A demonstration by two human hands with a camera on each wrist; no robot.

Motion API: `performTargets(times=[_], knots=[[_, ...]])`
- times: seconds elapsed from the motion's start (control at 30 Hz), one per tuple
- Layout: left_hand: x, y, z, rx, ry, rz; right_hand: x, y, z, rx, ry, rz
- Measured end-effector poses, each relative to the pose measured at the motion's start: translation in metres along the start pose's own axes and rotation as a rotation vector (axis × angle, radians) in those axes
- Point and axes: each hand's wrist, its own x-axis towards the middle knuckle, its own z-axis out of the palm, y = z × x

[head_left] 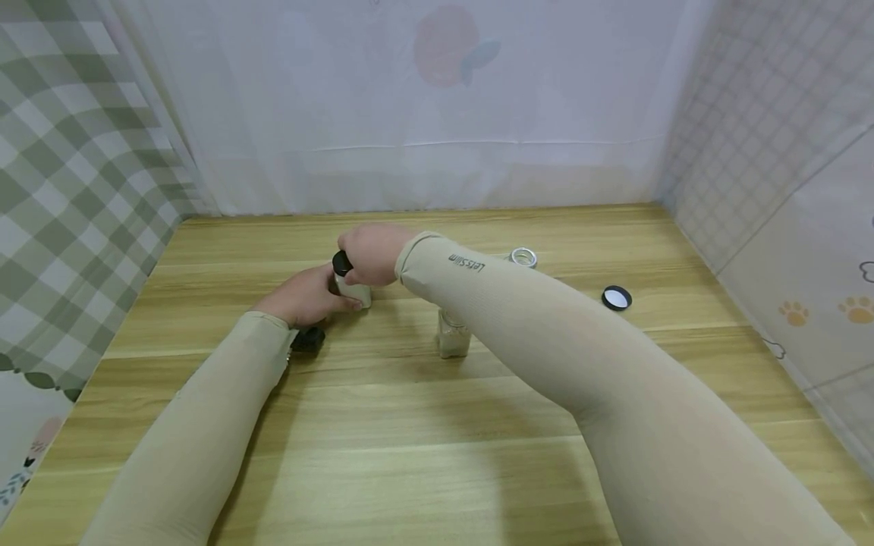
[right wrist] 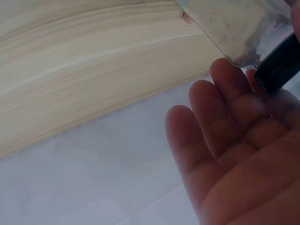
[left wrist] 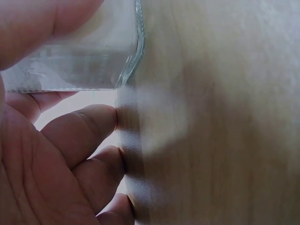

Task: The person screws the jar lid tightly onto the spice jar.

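A square clear-glass jar [head_left: 359,294] with pale contents stands at the left of the table, its black lid [head_left: 342,263] on top. My left hand [head_left: 307,294] grips the jar low down, thumb on the near side. From above, my right hand [head_left: 377,252] holds the lid, thumb and forefinger at its rim. In the left wrist view, the jar's glass base [left wrist: 84,68] shows between thumb and fingers close over the wood. The right wrist view has the lid [right wrist: 281,65] by the forefinger, with the other fingers [right wrist: 206,110] spread off it.
A second glass jar [head_left: 454,340], partly behind my right forearm, stands at mid-table with pale contents. Farther back is an open-topped jar [head_left: 523,258]. A loose black lid [head_left: 617,298] lies inside up at the right. Fabric walls [head_left: 437,174] border the table's back and sides.
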Motion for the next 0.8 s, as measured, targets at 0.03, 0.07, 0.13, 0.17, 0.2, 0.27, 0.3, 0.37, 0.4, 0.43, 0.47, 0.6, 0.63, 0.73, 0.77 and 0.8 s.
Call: performTargets(times=[0.03,0.07,0.13,0.17,0.2,0.27,0.3,0.37,0.4,0.43,0.47,0.6,0.63,0.73,0.77,0.8], knots=[[-0.0002,-0.0001,-0.0002,0.002,-0.001,-0.001,0.0001,-0.0004,0.0002,-0.003,-0.001,0.003],[-0.0002,0.0003,-0.0002,0.004,-0.001,-0.005,0.0002,-0.0008,0.0003,-0.006,-0.001,0.004],[-0.0004,0.0008,-0.0003,0.006,-0.001,-0.01,0.0004,-0.0013,0.0006,-0.011,0.0,0.008],[-0.0008,0.0013,-0.0006,0.008,-0.003,-0.009,0.0005,-0.0014,0.0007,-0.014,0.001,0.008],[-0.0008,0.0017,-0.0007,0.009,-0.002,-0.012,0.0007,-0.0016,0.0009,-0.018,0.002,0.007],[-0.0006,0.0023,-0.0009,0.012,0.002,-0.015,0.0012,-0.0015,0.001,-0.024,0.004,0.006],[-0.0007,0.0025,-0.001,0.014,0.003,-0.014,0.0013,-0.0015,0.0011,-0.026,0.005,0.007],[-0.0003,0.0024,-0.0009,0.016,0.011,-0.012,0.0017,-0.0013,0.0011,-0.032,0.008,0.006],[-0.0001,0.0023,-0.0007,0.015,0.016,-0.011,0.0017,-0.0013,0.0012,-0.034,0.009,0.005],[0.0001,0.0023,-0.0005,0.015,0.02,-0.007,0.0018,-0.0011,0.0012,-0.037,0.011,0.005],[0.0001,0.0024,-0.0003,0.013,0.023,-0.005,0.0017,-0.0011,0.0012,-0.039,0.013,0.005],[0.0001,0.0019,0.0,0.004,0.03,0.002,0.001,-0.0007,0.0014,-0.042,0.025,0.002],[0.0,0.0016,0.0,0.004,0.029,0.004,0.0007,-0.0005,0.0015,-0.037,0.028,0.001],[-0.0002,0.0009,-0.0003,0.005,0.021,0.011,-0.0004,0.0002,0.0017,-0.012,0.028,-0.003],[-0.0002,0.0007,-0.0004,0.005,0.018,0.012,-0.0006,0.0004,0.0018,-0.002,0.026,-0.006],[-0.0003,0.0008,-0.0005,0.004,0.016,0.015,-0.0008,0.0007,0.0018,0.004,0.025,-0.012]])
